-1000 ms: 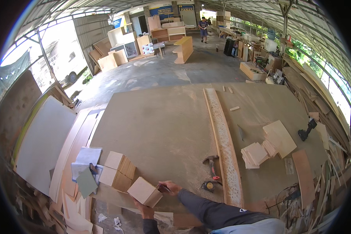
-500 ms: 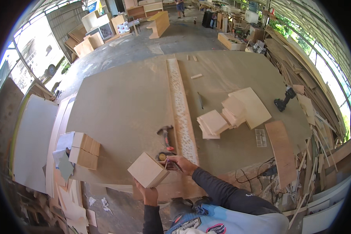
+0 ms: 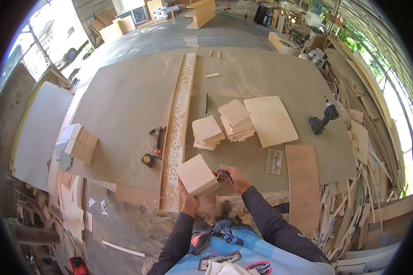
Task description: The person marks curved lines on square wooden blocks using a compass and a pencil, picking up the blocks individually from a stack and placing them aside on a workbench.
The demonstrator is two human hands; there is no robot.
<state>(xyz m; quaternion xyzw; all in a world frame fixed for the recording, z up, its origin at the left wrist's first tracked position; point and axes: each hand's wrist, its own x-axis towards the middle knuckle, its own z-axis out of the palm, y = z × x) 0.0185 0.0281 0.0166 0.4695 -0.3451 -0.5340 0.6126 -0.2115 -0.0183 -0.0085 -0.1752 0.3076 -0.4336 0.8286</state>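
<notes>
My left hand (image 3: 189, 200) grips a square block of pale wood (image 3: 197, 175) from below and its left side, above the table's near edge. Lines along the block's near side look like layers, though I cannot tell if it is a stack. Close to the block's right side, my right hand (image 3: 235, 180) has its fingers closed around a slim dark pencil-like tool (image 3: 228, 177). Beyond the block are short stacks of square wood pieces (image 3: 207, 129) (image 3: 237, 119), beside a larger flat panel (image 3: 271, 120).
A long speckled strip (image 3: 179, 117) crosses the table (image 3: 124, 101). Left of it lie a hammer (image 3: 158, 141) and tape measure (image 3: 147, 160); a wood stack (image 3: 81, 144) stands farther left. Rightward are a clear divided case (image 3: 274, 162), brown board (image 3: 302, 183) and cordless drill (image 3: 324, 118).
Both hands have moved right with the block, from beside the tape measure to past the speckled strip. The view has turned too. Both grips look the same.
</notes>
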